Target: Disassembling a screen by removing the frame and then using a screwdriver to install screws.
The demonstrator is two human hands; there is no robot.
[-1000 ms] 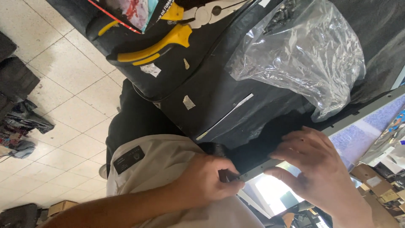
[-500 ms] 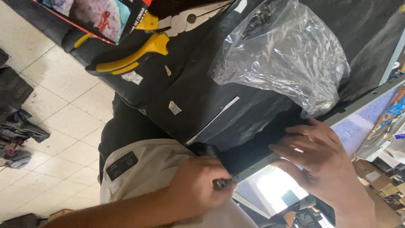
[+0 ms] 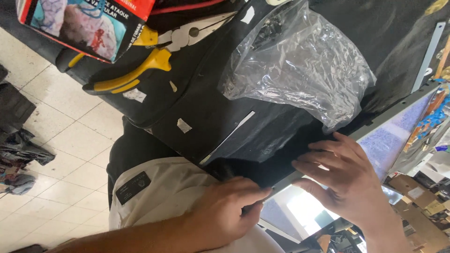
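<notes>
Packages, labels and a screen

Red-edged box (image 3: 79, 26) with a bluish picture sits top left; crinkly clear bag (image 3: 300, 65) top middle; small black label (image 3: 133, 187) on the beige fabric; glowing screen (image 3: 300, 211) bottom right; brown cartons (image 3: 417, 206) far right.

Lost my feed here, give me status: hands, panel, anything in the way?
Left hand pinched at the panel edge, what it pinches hidden. Right hand flat on the same edge, fingers spread. Plastic bag lies just above; pliers farther off.
</notes>
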